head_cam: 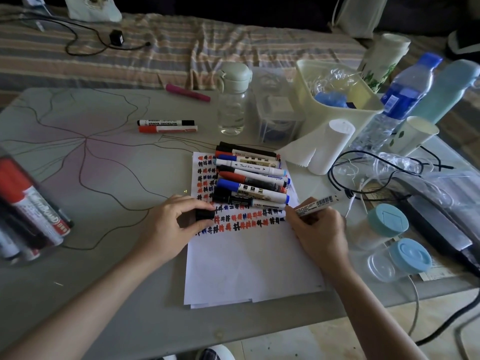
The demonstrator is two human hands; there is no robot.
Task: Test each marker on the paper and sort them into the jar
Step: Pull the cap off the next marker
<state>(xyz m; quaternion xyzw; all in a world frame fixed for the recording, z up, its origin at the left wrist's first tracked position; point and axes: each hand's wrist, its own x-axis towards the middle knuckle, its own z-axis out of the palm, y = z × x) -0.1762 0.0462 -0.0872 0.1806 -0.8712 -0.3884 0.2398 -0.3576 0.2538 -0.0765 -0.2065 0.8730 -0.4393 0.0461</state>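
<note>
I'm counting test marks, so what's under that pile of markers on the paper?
The pile of markers covers the paper's top right. Rows of red, blue and black marks show beside it; any beneath are hidden.

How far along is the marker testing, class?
Done: rows of marks cover the upper paper, and several markers sit in the jar. In hand: right hand writes with a marker; left hand holds its black cap. Left: the marker pile on the paper.

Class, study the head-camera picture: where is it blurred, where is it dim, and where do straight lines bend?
Head view: the jar of markers at the left edge is smeared and soft; the striped cloth at the top sinks into darkness; the table edge curves from wide-angle distortion; the paper is sharp and evenly lit.
</note>
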